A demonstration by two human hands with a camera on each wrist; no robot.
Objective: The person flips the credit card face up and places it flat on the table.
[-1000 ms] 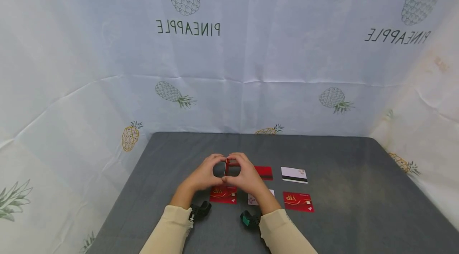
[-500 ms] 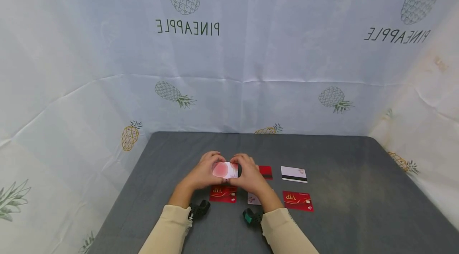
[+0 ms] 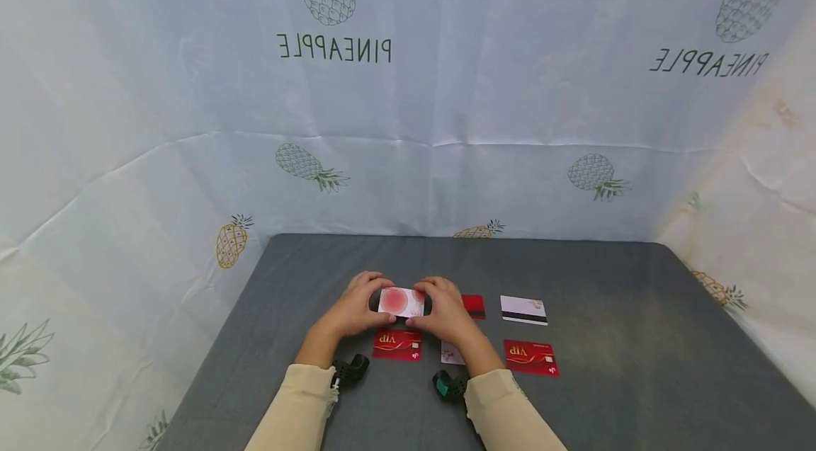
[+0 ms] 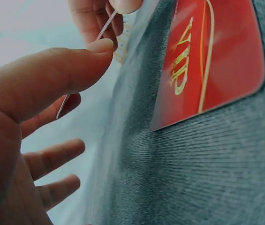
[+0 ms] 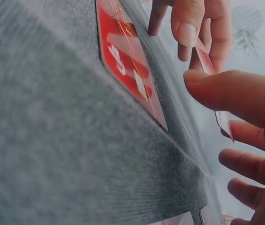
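Both hands hold one white card with pink circles (image 3: pixel 401 302) over the dark table, its printed face turned toward the head camera. My left hand (image 3: pixel 360 305) pinches its left end between thumb and fingers. At the opposite end, the thumb and fingers of my right hand (image 3: pixel 444 311) grip it. The wrist views show the card (image 5: pixel 223 124) nearly edge-on, with the other fingers of each hand spread away from it. Just below the hands, a red VIP card (image 3: pixel 397 345) lies flat; it looms large in the left wrist view, gold lettering visible.
Right of it, a whitish card (image 3: pixel 452 353) is partly covered by the right wrist. Behind the right hand shows part of a red card with a dark stripe (image 3: pixel 474 305). Farther right lie a white striped card (image 3: pixel 523 305) and another red VIP card (image 3: pixel 531 357) on the grey table (image 3: pixel 637 338).
The held card was edge-on a second ago and has turned so that its pink-circled face shows. Since then the hands have drawn slightly apart toward its ends.
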